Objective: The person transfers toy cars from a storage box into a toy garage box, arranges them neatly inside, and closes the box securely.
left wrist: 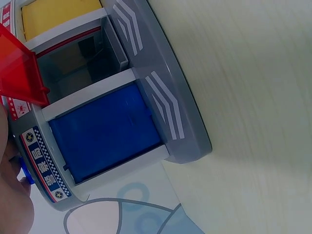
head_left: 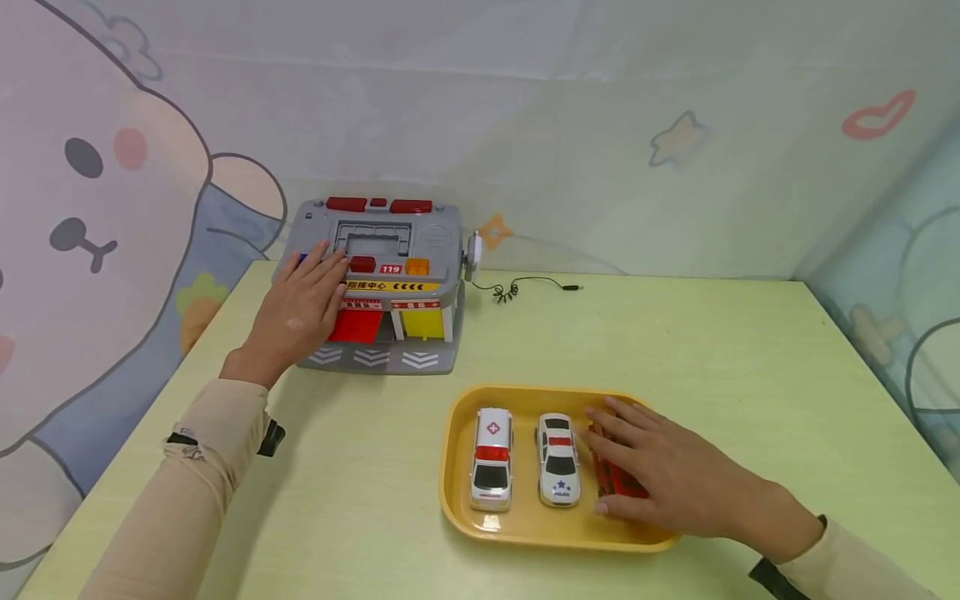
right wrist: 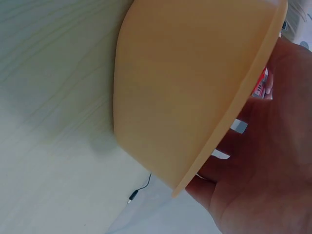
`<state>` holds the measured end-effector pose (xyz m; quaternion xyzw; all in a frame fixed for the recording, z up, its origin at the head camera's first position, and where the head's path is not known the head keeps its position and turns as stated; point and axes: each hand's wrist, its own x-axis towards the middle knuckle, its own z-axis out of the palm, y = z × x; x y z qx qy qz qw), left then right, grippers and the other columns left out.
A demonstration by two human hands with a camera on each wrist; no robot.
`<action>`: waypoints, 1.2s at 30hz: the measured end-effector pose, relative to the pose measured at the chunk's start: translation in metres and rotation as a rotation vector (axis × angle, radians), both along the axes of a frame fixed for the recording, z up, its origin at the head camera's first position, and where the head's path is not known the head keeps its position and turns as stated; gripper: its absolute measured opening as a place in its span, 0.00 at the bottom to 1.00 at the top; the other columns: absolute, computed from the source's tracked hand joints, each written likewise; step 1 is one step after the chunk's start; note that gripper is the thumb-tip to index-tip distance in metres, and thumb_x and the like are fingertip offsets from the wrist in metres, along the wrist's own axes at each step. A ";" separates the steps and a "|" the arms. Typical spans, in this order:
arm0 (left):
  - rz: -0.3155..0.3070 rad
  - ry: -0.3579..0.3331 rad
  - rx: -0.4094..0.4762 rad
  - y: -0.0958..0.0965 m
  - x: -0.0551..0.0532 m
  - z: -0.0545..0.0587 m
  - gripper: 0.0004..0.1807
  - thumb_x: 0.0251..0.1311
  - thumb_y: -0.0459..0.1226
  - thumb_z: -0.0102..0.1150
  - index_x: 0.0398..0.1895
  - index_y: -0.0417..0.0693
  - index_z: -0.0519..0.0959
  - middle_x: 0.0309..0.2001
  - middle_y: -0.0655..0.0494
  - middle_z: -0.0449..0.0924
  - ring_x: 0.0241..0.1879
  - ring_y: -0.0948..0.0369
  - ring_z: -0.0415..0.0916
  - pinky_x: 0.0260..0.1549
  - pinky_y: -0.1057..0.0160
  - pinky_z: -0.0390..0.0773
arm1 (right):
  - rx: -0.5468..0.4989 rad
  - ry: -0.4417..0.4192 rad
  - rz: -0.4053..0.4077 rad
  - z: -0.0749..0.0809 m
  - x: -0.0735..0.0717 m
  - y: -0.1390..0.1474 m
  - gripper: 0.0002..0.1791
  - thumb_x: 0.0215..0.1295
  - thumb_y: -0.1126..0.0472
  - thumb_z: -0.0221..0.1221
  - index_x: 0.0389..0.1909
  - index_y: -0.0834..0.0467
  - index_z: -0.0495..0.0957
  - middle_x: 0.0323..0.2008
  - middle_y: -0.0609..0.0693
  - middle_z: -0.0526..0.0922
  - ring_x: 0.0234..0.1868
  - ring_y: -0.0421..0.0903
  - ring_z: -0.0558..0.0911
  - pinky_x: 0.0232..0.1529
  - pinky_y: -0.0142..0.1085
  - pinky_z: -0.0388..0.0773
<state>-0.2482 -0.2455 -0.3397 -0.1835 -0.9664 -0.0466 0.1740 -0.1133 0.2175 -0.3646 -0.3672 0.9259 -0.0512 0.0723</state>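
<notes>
My left hand (head_left: 297, 310) rests on the front left of a grey toy rescue garage (head_left: 442, 225), fingers stretched over its roof. Beside those fingers a blue button (left wrist: 26, 171) sticks out in the left wrist view. Of the garage doors, the red door (left wrist: 19, 70) is swung up, while the blue door (left wrist: 105, 131) and the yellow door (head_left: 423, 323) are down. My right hand (head_left: 675, 471) reaches over the right rim of a yellow tray (head_left: 540, 537), fingers spread above a red toy car (head_left: 624, 482) that it mostly hides.
In the tray lie a white toy ambulance (head_left: 492, 458) and a white toy police car (head_left: 558, 460), side by side. A thin black cable (head_left: 510, 290) with a plug trails right from the garage. A patterned cloth backdrop (head_left: 562, 150) stands behind the table (head_left: 735, 358).
</notes>
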 end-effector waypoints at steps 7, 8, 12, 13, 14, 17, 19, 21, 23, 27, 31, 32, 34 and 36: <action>-0.005 -0.002 0.006 0.001 0.000 0.000 0.28 0.75 0.40 0.44 0.74 0.36 0.63 0.75 0.39 0.61 0.79 0.44 0.48 0.78 0.44 0.44 | 0.024 0.030 0.030 -0.001 0.001 0.000 0.41 0.66 0.29 0.51 0.73 0.50 0.68 0.74 0.56 0.66 0.76 0.63 0.61 0.72 0.59 0.61; -0.004 -0.001 0.006 0.001 0.000 0.000 0.28 0.75 0.40 0.44 0.74 0.36 0.63 0.75 0.39 0.61 0.79 0.44 0.48 0.78 0.44 0.44 | 0.034 0.033 0.033 -0.001 0.000 0.000 0.41 0.65 0.29 0.53 0.72 0.49 0.68 0.74 0.56 0.66 0.76 0.64 0.61 0.72 0.60 0.62; 0.001 -0.001 0.008 0.002 0.000 0.001 0.29 0.74 0.40 0.45 0.74 0.37 0.63 0.75 0.40 0.61 0.79 0.44 0.49 0.78 0.44 0.44 | 0.064 0.032 0.046 -0.002 -0.001 0.000 0.40 0.60 0.31 0.60 0.70 0.48 0.72 0.74 0.58 0.66 0.75 0.64 0.61 0.71 0.61 0.62; 0.003 -0.003 0.009 0.002 0.000 0.001 0.29 0.74 0.41 0.45 0.74 0.37 0.63 0.75 0.40 0.61 0.79 0.45 0.49 0.78 0.44 0.44 | 0.069 0.034 0.051 -0.002 -0.002 0.000 0.40 0.59 0.32 0.62 0.69 0.48 0.73 0.74 0.58 0.66 0.75 0.64 0.62 0.71 0.61 0.62; 0.004 -0.004 0.009 0.002 0.000 0.000 0.29 0.74 0.41 0.45 0.74 0.37 0.63 0.75 0.40 0.61 0.79 0.45 0.49 0.78 0.44 0.44 | 0.073 0.034 0.054 -0.003 -0.002 0.000 0.41 0.57 0.32 0.63 0.68 0.48 0.73 0.74 0.58 0.66 0.75 0.65 0.62 0.71 0.61 0.63; 0.003 -0.006 0.013 0.002 0.001 0.000 0.29 0.74 0.41 0.45 0.74 0.37 0.63 0.75 0.40 0.61 0.79 0.44 0.48 0.78 0.44 0.44 | 0.086 0.038 0.061 -0.003 -0.003 0.000 0.42 0.52 0.33 0.68 0.67 0.47 0.75 0.73 0.58 0.67 0.75 0.65 0.62 0.70 0.61 0.64; 0.001 -0.004 0.017 0.002 0.001 0.000 0.28 0.75 0.40 0.45 0.74 0.36 0.63 0.75 0.40 0.61 0.79 0.44 0.49 0.78 0.44 0.44 | 0.092 0.047 0.065 -0.003 -0.003 0.000 0.43 0.49 0.34 0.70 0.66 0.47 0.76 0.73 0.59 0.67 0.74 0.65 0.62 0.69 0.61 0.65; 0.002 -0.001 0.020 0.002 0.001 0.000 0.28 0.75 0.40 0.45 0.73 0.36 0.63 0.75 0.40 0.61 0.79 0.44 0.49 0.78 0.44 0.44 | 0.096 0.051 0.066 -0.003 -0.003 0.000 0.43 0.47 0.35 0.72 0.65 0.47 0.76 0.73 0.59 0.67 0.74 0.66 0.63 0.69 0.60 0.66; 0.003 -0.001 0.023 0.001 0.001 0.000 0.28 0.75 0.40 0.45 0.73 0.36 0.63 0.75 0.40 0.61 0.79 0.44 0.49 0.78 0.44 0.44 | 0.096 0.054 0.069 -0.003 -0.004 -0.001 0.43 0.46 0.36 0.74 0.64 0.48 0.77 0.73 0.60 0.67 0.73 0.66 0.63 0.68 0.59 0.68; 0.006 -0.009 0.023 0.002 0.001 0.000 0.28 0.75 0.41 0.44 0.74 0.36 0.63 0.75 0.40 0.61 0.79 0.44 0.49 0.78 0.44 0.43 | 0.088 0.055 0.070 -0.004 -0.005 -0.001 0.41 0.46 0.37 0.74 0.62 0.48 0.79 0.71 0.60 0.68 0.72 0.65 0.65 0.65 0.57 0.72; 0.004 -0.013 0.023 0.003 0.001 0.001 0.28 0.75 0.40 0.44 0.74 0.36 0.63 0.75 0.39 0.61 0.79 0.44 0.48 0.78 0.44 0.43 | 0.066 0.070 0.076 -0.005 -0.006 -0.002 0.38 0.45 0.38 0.75 0.59 0.49 0.81 0.69 0.59 0.71 0.69 0.62 0.67 0.61 0.53 0.78; 0.003 -0.013 0.023 0.003 0.002 0.001 0.28 0.75 0.40 0.44 0.74 0.36 0.63 0.75 0.39 0.61 0.79 0.44 0.48 0.78 0.44 0.43 | 0.061 0.073 0.078 -0.005 -0.006 -0.002 0.37 0.45 0.38 0.75 0.58 0.49 0.81 0.69 0.59 0.71 0.68 0.61 0.67 0.60 0.53 0.79; 0.002 -0.011 0.026 0.003 0.002 0.001 0.28 0.75 0.40 0.44 0.74 0.36 0.63 0.75 0.39 0.61 0.79 0.45 0.48 0.78 0.44 0.43 | 0.052 0.076 0.085 -0.006 -0.006 -0.002 0.36 0.45 0.38 0.76 0.57 0.49 0.82 0.68 0.59 0.72 0.67 0.60 0.68 0.58 0.52 0.80; 0.001 -0.008 0.029 0.003 0.002 0.001 0.28 0.75 0.40 0.44 0.73 0.36 0.63 0.75 0.39 0.61 0.79 0.45 0.48 0.78 0.44 0.43 | 0.048 0.074 0.090 -0.006 -0.007 -0.002 0.35 0.45 0.39 0.76 0.56 0.48 0.83 0.67 0.59 0.72 0.66 0.60 0.68 0.57 0.52 0.80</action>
